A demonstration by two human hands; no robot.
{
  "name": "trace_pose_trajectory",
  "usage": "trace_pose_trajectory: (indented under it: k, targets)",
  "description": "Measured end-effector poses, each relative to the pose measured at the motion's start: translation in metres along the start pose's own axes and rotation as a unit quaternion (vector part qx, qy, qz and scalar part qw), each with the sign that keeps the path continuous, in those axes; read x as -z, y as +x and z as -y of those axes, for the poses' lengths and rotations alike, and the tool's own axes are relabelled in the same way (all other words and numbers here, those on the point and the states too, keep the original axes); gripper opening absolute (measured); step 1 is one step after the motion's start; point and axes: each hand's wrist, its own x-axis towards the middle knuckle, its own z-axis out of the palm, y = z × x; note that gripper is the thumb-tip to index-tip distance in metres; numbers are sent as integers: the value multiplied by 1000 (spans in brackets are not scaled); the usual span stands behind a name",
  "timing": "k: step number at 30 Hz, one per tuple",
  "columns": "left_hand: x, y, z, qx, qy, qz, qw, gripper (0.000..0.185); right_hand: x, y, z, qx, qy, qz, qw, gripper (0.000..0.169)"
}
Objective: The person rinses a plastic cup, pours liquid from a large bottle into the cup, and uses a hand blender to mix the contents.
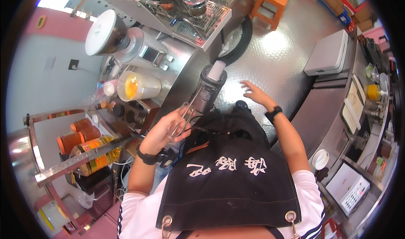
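Observation:
My left hand (172, 128) grips a metal wire beater (186, 112), its thin shaft pointing up and away from me. The shaft's far end overlaps a grey appliance (205, 95) with an oval top; I cannot tell whether they touch. A white cylindrical piece (217, 70) protrudes from that top. My right hand (254, 92) is held over the metal floor with fingers apart and nothing in it. On the counter to the left, a translucent pitcher (148, 85) contains something yellow. A black apron (227, 188) bearing white writing covers my front.
A coffee grinder (139, 47) and an espresso machine (202, 27) stand on the left counter. Lower left, a metal rack (80, 163) bears orange-brown jars (85, 134) and an oil bottle (95, 156). An orange stool (271, 5) stands ahead. A steel counter (319, 112) runs along the right.

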Motion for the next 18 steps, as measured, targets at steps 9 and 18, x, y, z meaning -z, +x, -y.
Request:
trace_pose_trajectory:
  k: [9,18]
  targets:
    - [-28,-54,7,-42,18,57,997,65,-5,76,129,137,315,0,939,32]
    - [50,-23,126,-14,73,-66,995,80,80,-1,257,322,-80,-111,937,18]
